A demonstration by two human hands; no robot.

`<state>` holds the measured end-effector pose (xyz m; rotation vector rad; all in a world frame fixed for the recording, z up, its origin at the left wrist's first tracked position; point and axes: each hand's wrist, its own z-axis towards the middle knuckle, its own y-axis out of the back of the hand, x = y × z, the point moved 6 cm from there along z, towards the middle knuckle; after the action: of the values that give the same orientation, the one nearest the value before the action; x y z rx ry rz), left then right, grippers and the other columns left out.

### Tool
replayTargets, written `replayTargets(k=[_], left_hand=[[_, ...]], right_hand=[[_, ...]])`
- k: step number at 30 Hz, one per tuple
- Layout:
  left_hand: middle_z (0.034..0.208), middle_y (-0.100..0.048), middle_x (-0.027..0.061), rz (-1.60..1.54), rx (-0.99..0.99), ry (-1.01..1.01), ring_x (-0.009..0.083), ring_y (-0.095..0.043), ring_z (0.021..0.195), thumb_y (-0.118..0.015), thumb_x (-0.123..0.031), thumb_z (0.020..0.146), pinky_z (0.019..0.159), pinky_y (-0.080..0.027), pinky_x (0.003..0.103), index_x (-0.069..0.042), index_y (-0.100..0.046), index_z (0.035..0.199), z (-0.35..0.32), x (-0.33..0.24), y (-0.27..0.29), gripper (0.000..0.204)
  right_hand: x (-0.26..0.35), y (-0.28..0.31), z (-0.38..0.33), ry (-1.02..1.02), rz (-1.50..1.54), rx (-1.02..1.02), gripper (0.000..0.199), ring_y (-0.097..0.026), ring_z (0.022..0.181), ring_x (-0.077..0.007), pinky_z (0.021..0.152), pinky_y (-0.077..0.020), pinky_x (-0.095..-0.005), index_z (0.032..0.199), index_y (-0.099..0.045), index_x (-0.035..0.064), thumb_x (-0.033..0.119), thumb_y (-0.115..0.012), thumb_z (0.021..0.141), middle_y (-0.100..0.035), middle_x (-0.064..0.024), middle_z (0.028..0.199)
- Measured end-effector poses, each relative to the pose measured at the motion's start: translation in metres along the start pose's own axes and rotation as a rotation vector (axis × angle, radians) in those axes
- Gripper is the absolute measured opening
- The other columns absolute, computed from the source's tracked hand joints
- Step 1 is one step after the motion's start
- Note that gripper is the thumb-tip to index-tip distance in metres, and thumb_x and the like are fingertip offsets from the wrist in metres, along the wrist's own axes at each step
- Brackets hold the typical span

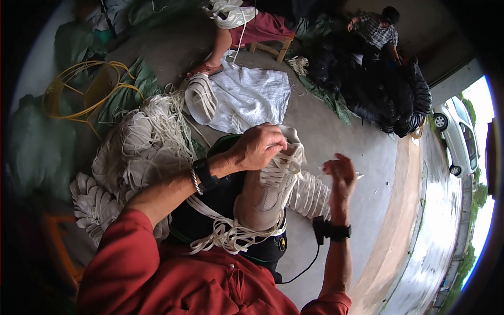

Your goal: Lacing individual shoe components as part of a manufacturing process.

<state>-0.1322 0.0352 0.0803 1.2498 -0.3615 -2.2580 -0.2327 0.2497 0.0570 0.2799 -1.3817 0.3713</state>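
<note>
Across my lap lies a white sneaker (273,191), its toe toward me and its collar away. White lace (281,167) criss-crosses its front. My left hand (262,147) is closed in a pinch at the collar end, above the top of the lacing; what is between the fingertips is hidden. To the right of the shoe, my right hand (341,176) is raised with curled, slightly blurred fingers, and whatever they hold cannot be made out. A loose bundle of white laces (228,236) rests on my lap near the toe.
Nested white shoes (312,194) stand right of my lap. At left are a heap of white shoes and laces (142,142) and a yellow frame (86,94). A white sheet (249,94) lies ahead. Another person (375,31) sits by black bags; a car (457,134) is outside.
</note>
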Motion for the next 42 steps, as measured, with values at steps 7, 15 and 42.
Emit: replayTargets(k=[7,15,42], left_hand=[[0.078,-0.058,0.0094,0.159,0.085,-0.025,0.0264,-0.053,0.079,-0.058,-0.001,0.073,0.072,-0.043,0.034,-0.002,-0.063,0.079,0.006,0.004,-0.036,0.007],[0.079,-0.059,0.0099,0.052,0.057,0.002,0.0264,-0.054,0.079,-0.058,-0.001,0.072,0.074,-0.042,0.033,-0.001,-0.063,0.080,0.004,0.013,-0.039,0.009],[0.081,-0.060,0.0084,0.019,0.024,-0.013,0.0265,-0.055,0.081,-0.058,0.000,0.069,0.080,-0.041,0.035,-0.001,-0.065,0.083,-0.003,0.022,-0.038,0.016]], right_hand=[[-0.019,-0.046,-0.016,-0.106,-0.156,0.108,0.008,-0.057,0.068,-0.0093,0.063,-0.0462,-0.0218,0.085,-0.063,-0.0034,-0.001,-0.058,0.079,-0.062,-0.0048,0.071],[-0.025,-0.050,-0.002,-0.046,-0.317,0.197,0.011,-0.056,0.062,-0.0094,0.058,-0.0453,-0.0236,0.085,-0.063,-0.0029,0.001,-0.059,0.075,-0.063,-0.0060,0.067],[-0.031,-0.058,0.007,-0.105,-0.136,0.311,0.020,-0.057,0.068,-0.0118,0.063,-0.0464,-0.0250,0.094,-0.050,-0.0023,-0.002,-0.060,0.077,-0.060,-0.0080,0.077]])
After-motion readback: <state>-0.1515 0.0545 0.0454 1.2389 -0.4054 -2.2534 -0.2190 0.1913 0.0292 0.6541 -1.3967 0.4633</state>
